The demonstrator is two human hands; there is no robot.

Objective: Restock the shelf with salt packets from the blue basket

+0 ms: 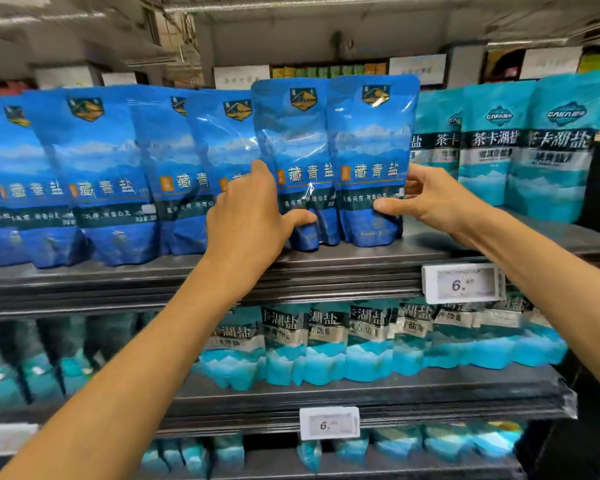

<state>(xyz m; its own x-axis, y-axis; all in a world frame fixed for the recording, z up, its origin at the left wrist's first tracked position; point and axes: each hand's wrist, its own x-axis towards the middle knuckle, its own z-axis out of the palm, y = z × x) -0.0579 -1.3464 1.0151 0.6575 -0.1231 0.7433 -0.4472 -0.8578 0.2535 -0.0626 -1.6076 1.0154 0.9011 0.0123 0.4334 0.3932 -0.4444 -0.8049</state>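
The left hand (246,216) is curling its fingers (300,216) round the left edge of two blue salt packets (333,161) standing upright on the shelf (326,268); the right hand (430,199) is pinching their right edge, fingers (388,204) in front.

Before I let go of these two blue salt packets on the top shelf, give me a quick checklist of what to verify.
1. Both hands in contact: left hand grips the left held packet, right hand grips the right held packet. Ok.
2. Packets upright: both stand nearly vertical. Ok.
3. Bottoms resting on the top shelf: they look seated, near the front. Ok.
4. In line with the row of blue packets: the held pair stands higher and further forward. Not ok.
5. Clear of the teal packets on the right: edges seem to overlap. Cannot tell.
6. Blue basket for the next packets: out of view. Cannot tell.
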